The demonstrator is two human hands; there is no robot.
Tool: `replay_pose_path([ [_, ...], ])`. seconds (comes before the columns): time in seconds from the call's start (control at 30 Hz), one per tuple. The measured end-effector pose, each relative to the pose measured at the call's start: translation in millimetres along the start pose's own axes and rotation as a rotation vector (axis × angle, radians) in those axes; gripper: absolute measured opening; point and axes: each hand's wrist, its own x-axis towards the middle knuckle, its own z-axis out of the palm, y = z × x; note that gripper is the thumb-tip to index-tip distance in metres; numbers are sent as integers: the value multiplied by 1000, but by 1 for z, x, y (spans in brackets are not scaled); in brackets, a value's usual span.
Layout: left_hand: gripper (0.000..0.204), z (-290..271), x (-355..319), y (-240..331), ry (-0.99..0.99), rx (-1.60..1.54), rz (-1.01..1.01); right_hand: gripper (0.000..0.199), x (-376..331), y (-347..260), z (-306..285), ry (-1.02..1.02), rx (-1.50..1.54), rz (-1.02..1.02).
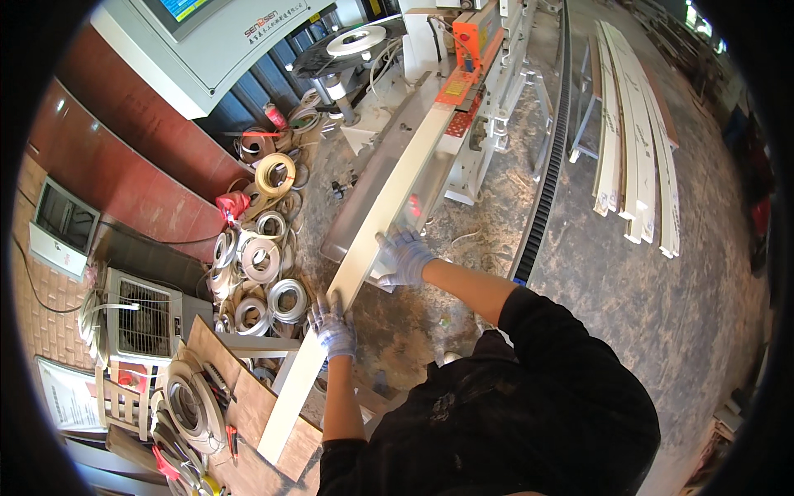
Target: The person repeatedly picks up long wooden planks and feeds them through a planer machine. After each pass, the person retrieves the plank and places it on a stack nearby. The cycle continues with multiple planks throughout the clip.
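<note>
Workshop: dusty concrete floor (662, 273) strewn with sawdust, a long edge-finishing machine (463, 107) running up the middle, a grey control cabinet (207, 41) at upper left.
Board: a long pale board (372, 240) lies slanted from the lower left up toward the machine's feed end, its far end already on the machine's bed, its near end over a brown wooden panel (248, 397).
Left hand: the gloved left hand (333, 326) lies flat on the board's top face about midway along, fingers spread, pressing down rather than gripping.
Right hand: the gloved right hand (405, 258) sits further ahead, wrapped on the board's right edge, just beside the machine's guide.
Hands together or apart: apart, both on the same board.
Doing it well: I judge that even pressure from both palms, the edge kept snug to the guide and the board kept level matter most, with fingers kept away from the feed end.
Around: rolls of edge tape (265, 264) heaped on the floor to the left, a small fan heater (141, 314) beside them, more white boards (637, 149) stacked at the right, well apart.
</note>
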Motion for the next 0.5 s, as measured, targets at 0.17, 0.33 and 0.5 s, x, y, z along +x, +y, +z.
replay_pose_path([
  [0.17, 63, -1, 7, 8, 8, -4, -10, 109, 2, 3, -10, -25, -22, 55],
  [0.33, 63, 2, 20, 22, 21, 1, -8, 108, 0, 4, -10, 21, 12, 48],
  [0.5, 62, 4, 40, 41, 2, 24, -19, 98, -9, 7, -15, -57, 51, 35],
])
